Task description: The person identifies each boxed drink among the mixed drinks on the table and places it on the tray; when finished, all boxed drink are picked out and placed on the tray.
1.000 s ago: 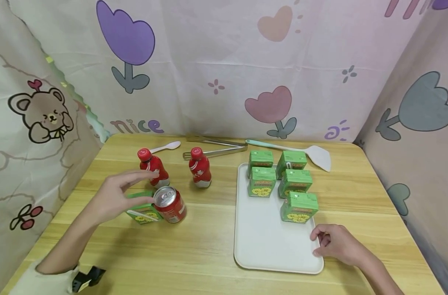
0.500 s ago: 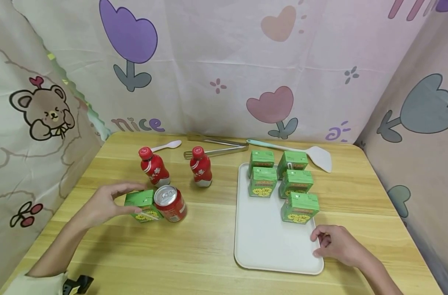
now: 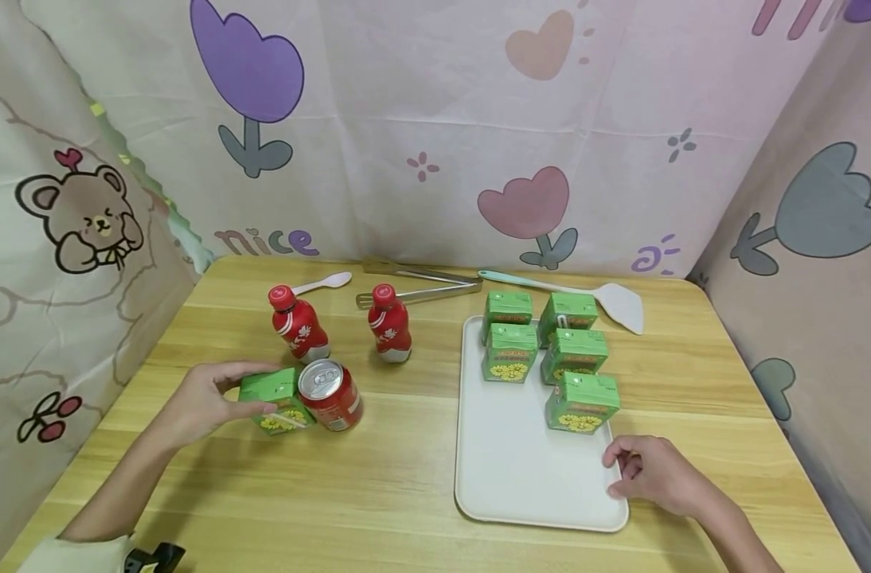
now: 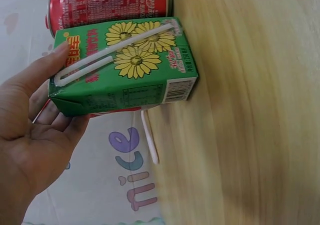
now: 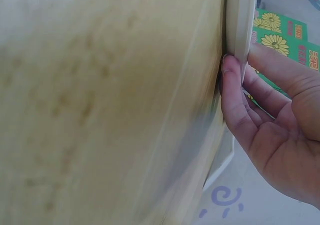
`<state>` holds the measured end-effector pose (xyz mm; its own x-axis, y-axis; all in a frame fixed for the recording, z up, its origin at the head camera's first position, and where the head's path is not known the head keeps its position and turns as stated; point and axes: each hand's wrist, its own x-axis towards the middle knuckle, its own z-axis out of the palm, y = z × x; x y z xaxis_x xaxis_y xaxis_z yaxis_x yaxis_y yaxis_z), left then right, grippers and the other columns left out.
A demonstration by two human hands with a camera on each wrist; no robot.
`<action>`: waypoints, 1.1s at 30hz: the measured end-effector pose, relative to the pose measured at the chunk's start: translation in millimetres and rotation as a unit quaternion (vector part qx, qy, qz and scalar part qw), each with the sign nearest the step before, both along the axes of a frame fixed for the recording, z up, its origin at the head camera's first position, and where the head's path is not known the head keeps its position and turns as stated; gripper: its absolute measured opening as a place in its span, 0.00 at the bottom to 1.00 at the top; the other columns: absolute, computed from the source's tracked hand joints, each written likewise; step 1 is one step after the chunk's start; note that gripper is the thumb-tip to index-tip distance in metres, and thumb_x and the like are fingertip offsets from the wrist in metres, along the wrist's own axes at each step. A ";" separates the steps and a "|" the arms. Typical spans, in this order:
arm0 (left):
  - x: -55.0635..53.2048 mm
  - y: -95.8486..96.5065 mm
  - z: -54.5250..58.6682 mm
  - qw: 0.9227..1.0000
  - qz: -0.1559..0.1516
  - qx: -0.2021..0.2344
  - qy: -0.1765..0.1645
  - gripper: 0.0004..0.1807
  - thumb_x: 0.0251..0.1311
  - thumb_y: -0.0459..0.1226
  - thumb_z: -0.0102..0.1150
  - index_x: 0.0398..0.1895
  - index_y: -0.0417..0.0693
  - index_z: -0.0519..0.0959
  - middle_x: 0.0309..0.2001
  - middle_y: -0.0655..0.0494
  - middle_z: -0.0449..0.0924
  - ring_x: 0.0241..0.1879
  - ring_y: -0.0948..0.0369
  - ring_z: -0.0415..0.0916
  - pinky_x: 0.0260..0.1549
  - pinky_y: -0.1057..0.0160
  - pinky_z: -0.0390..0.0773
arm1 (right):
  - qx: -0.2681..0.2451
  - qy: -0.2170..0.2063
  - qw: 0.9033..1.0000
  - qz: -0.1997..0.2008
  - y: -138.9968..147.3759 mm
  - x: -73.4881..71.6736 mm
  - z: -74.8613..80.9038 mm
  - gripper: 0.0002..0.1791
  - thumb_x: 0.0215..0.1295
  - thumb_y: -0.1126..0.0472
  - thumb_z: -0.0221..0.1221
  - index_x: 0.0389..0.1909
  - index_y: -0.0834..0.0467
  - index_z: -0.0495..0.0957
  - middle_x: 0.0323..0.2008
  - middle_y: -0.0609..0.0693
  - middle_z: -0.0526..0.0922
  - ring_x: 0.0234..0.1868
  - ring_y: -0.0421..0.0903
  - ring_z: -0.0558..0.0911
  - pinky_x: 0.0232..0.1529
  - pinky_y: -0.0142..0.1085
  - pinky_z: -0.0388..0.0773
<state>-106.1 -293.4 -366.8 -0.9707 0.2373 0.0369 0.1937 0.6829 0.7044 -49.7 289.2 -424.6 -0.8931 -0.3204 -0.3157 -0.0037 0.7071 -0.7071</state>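
Note:
In the head view my left hand [image 3: 195, 404] has its thumb and fingers around the top end of a green drink carton [image 3: 269, 387] printed with yellow flowers. Up close in the left wrist view, a wrapped white straw [image 4: 112, 50] runs across the carton's front. A red soda can [image 3: 342, 404] stands right beside that carton. My right hand [image 3: 656, 475] pinches the right rim of a white tray [image 3: 521, 477], thumb on the inner side and fingertips at the outer edge in the right wrist view. Several similar cartons [image 3: 582, 404] stand toward the tray's far end.
Two red bottles [image 3: 301, 326] stand behind the can and held carton. Along the back of the table lie a white spoon [image 3: 333, 280], metal tongs [image 3: 439, 293] and a white spatula [image 3: 620, 306] with a pale green handle. A patterned cloth [image 3: 407, 95] hangs behind the table.
My left hand has come down from above the carton and closed its thumb and fingers around it. The right hand keeps its place at the tray's rim.

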 end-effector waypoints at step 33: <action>47.8 51.5 36.6 0.990 -0.119 0.041 0.066 0.24 0.38 0.39 0.77 0.45 0.56 0.83 0.44 0.62 0.85 0.46 0.73 0.78 0.48 0.80 0.72 | -0.009 -0.003 1.000 0.005 -0.2 -0.7 -0.2 0.17 0.44 0.62 0.72 0.33 0.60 0.76 0.24 0.49 0.73 0.23 0.33 0.70 0.24 0.28 0.70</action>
